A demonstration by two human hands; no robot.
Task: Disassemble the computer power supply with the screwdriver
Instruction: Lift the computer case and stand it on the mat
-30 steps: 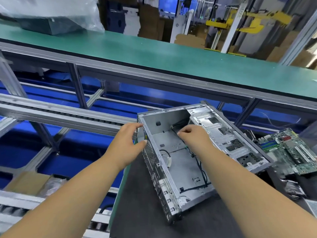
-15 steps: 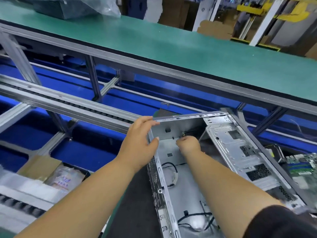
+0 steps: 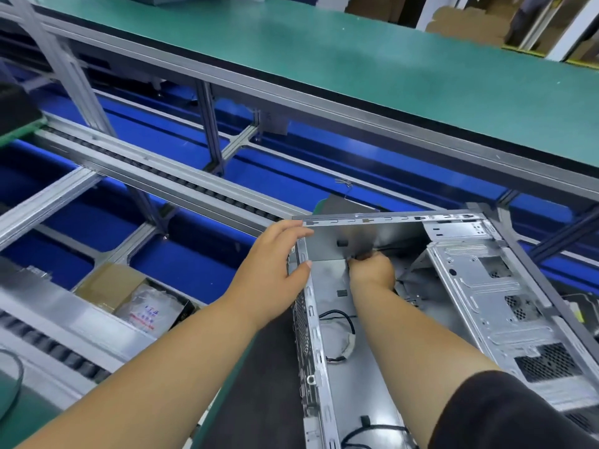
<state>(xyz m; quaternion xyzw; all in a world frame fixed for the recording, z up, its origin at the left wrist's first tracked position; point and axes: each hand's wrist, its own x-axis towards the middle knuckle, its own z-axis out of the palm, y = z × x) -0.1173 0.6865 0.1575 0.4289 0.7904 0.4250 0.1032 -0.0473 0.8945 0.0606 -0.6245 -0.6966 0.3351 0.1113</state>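
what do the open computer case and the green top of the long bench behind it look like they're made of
Computer case: looks like bare sheet steel, dull grey, with stamped slots, punched vents and folded edges. Green bench top: probably a matte rubber or vinyl mat, flat and glare-free, on a grey aluminium-looking frame.

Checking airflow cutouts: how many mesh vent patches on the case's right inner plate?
3 on the plate: upper, middle, lower. The arm may hide more.
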